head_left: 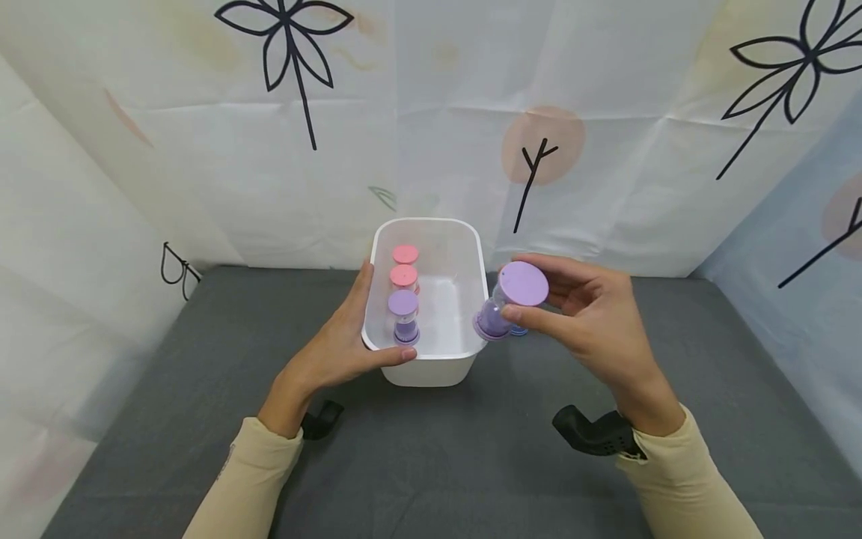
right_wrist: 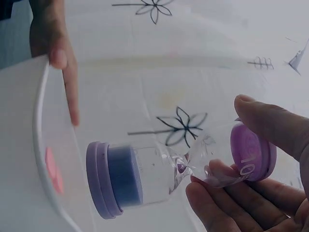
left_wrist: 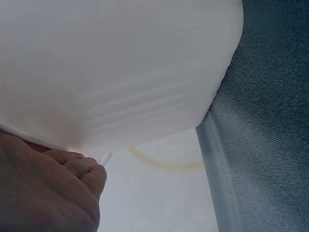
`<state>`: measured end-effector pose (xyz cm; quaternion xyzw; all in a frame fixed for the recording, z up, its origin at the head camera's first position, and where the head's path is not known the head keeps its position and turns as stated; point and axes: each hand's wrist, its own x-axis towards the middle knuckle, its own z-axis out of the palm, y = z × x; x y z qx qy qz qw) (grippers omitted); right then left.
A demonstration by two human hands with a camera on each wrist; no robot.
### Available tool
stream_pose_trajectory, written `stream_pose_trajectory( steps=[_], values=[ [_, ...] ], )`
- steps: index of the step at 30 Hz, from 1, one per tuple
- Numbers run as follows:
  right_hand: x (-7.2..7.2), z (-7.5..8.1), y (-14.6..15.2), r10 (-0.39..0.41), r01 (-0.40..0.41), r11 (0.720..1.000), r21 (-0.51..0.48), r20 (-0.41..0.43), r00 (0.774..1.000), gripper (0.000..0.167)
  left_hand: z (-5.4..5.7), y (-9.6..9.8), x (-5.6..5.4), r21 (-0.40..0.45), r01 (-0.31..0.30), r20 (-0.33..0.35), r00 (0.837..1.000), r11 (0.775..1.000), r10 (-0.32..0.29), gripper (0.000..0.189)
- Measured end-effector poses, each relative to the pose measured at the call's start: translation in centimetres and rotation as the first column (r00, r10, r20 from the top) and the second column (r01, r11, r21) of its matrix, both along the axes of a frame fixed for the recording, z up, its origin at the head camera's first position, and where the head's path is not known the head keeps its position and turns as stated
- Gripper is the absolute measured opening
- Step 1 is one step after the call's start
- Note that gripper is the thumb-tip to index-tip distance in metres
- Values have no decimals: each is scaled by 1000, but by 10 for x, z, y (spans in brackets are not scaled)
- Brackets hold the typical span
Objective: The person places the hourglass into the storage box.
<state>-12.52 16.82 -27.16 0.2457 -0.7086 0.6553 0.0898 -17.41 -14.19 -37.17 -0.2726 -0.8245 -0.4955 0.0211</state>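
Note:
A white plastic bin (head_left: 444, 367) stands on the dark cloth. My left hand (head_left: 340, 337) grips its left side, the thumb lying along the front rim and the fingers outside the wall. In the left wrist view, curled fingers (left_wrist: 79, 166) meet the bin's rim. Inside, along the left wall, a purple hourglass (head_left: 404, 314) and two pink-capped hourglasses (head_left: 405, 266) stand in a row. Just beyond the bin's right rim, my right hand (head_left: 586, 314) pinches a tilted purple sand hourglass (right_wrist: 159, 174) by its upper end, between thumb and fingers.
Something blue (head_left: 518, 330) shows partly behind the held hourglass; most of it is hidden. A dark grey cloth (head_left: 431, 464) covers the table. Patterned white fabric (head_left: 444, 150) hangs behind and at both sides. Black wrist devices (head_left: 595, 433) sit at both cuffs.

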Motion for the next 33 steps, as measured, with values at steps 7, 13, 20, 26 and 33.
stream_pose_trajectory(
  steps=[7, 13, 20, 26, 33],
  values=[
    [-30, -18, -39, 86, -107, 988, 113, 176, 981, 49, -1, 1, -1, 28, 28, 9, 1000, 999, -29, 131],
    [-55, -40, -67, 140, -217, 932, 290, 265, 954, 46, -1, 0, 1, -3, 8, 30, 1000, 1000, -8, 131],
    [-69, -45, -87, 198, -325, 782, 533, 282, 939, 33, 16, 3, 13, -26, -3, 55, 998, 1000, 5, 131],
    [-74, -48, -96, 177, -317, 690, 651, 274, 945, 31, -3, -2, 1, -45, -10, 6, 1000, 999, 10, 132],
    [-75, -49, -99, 155, -306, 672, 675, 276, 949, 38, 6, 0, 6, -34, 2, 23, 1000, 999, -2, 131]
  ],
)
